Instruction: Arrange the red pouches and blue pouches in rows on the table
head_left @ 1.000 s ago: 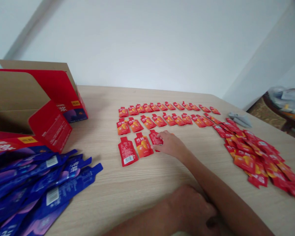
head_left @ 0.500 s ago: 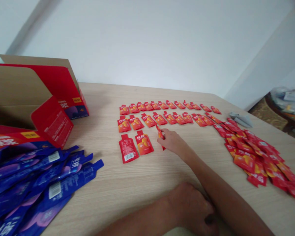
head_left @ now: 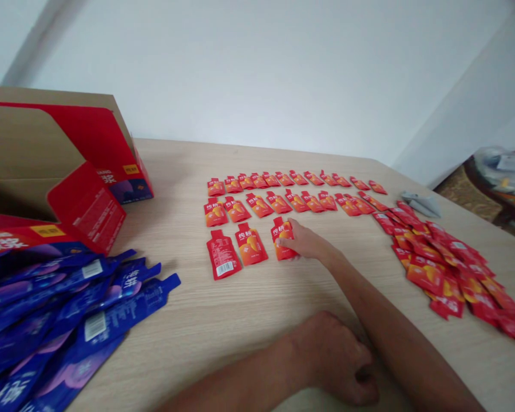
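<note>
Right hand [head_left: 302, 239] pinches a red pouch [head_left: 281, 236] marked 纯

The pouch is at the right end of the nearest row, printed front up and neck away from the person. The right thumb lies across its face and the other fingers are around its right edge; whether it touches the table [head_left: 223, 332] is unclear. White lettering begins with 纯, the second character being hard to make out, above yellow fruit.

A gap separates it from a front-up pouch [head_left: 251, 245] with the same lettering and fruit. Next to that, a back-up pouch [head_left: 224, 256] shows fine print, too small to read, and a barcode.

The left hand [head_left: 341, 360] is clenched near the right forearm; whether anything is inside it cannot be told.

Beyond lie a middle row [head_left: 260, 206] and a far row [head_left: 282, 179] of matching pouches. To the right is a heap of red pouches [head_left: 427, 274], with a crumpled grey wrapper [head_left: 420, 204] behind it.

To the left, overlapping blue pouches [head_left: 124, 312] carry white characters and barcodes. Behind them, an open red box [head_left: 86, 137] bears 浆, part of a word ending "ANG", and yellow labels too small to read.
</note>
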Action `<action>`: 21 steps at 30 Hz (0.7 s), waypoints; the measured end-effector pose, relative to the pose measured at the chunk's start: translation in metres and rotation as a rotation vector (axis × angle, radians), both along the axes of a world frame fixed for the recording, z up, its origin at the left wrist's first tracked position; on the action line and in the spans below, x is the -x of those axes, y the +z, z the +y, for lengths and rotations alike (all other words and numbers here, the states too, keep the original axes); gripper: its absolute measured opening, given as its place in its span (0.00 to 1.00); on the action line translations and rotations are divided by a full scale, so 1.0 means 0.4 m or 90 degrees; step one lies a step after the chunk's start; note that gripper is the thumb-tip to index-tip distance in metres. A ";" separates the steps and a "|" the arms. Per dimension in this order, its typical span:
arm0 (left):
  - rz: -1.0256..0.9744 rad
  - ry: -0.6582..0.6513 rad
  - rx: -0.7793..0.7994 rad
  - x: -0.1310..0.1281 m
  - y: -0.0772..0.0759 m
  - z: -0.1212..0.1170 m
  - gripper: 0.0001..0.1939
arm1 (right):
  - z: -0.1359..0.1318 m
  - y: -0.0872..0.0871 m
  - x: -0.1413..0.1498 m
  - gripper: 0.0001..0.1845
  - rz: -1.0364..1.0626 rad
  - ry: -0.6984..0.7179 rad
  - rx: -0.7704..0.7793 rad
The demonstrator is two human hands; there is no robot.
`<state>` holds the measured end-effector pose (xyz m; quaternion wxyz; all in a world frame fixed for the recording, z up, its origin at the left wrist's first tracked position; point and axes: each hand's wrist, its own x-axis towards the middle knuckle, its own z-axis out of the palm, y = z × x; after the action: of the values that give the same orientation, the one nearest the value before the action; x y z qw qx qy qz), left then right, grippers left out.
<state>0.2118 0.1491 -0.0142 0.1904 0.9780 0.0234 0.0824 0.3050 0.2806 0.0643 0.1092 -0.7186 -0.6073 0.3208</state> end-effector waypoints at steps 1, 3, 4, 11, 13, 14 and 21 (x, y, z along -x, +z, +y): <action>0.019 -0.005 -0.017 0.000 0.005 0.001 0.24 | -0.001 -0.001 0.003 0.46 -0.028 -0.003 -0.004; 0.035 -0.011 -0.030 0.001 0.016 0.002 0.24 | -0.003 -0.006 0.011 0.46 -0.081 0.002 -0.010; 0.035 -0.012 -0.030 0.002 0.020 0.002 0.24 | -0.004 -0.010 0.016 0.45 -0.105 0.012 -0.014; 0.007 -0.019 -0.019 0.003 0.015 0.004 0.23 | -0.008 -0.033 0.028 0.44 -0.313 0.048 -0.061; 0.010 -0.016 -0.011 0.003 0.015 0.003 0.24 | -0.013 -0.023 0.021 0.44 -0.352 0.049 -0.062; 0.018 -0.018 -0.006 0.003 0.017 0.003 0.24 | -0.018 -0.014 0.018 0.43 -0.367 0.047 -0.069; 0.094 -0.134 0.052 -0.006 0.052 0.027 0.18 | -0.054 0.059 0.130 0.25 -0.228 0.182 -0.248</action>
<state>0.2140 0.1599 0.0066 0.2353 0.9699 -0.0625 -0.0112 0.2531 0.2589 0.0881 0.0896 -0.6364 -0.7621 0.0788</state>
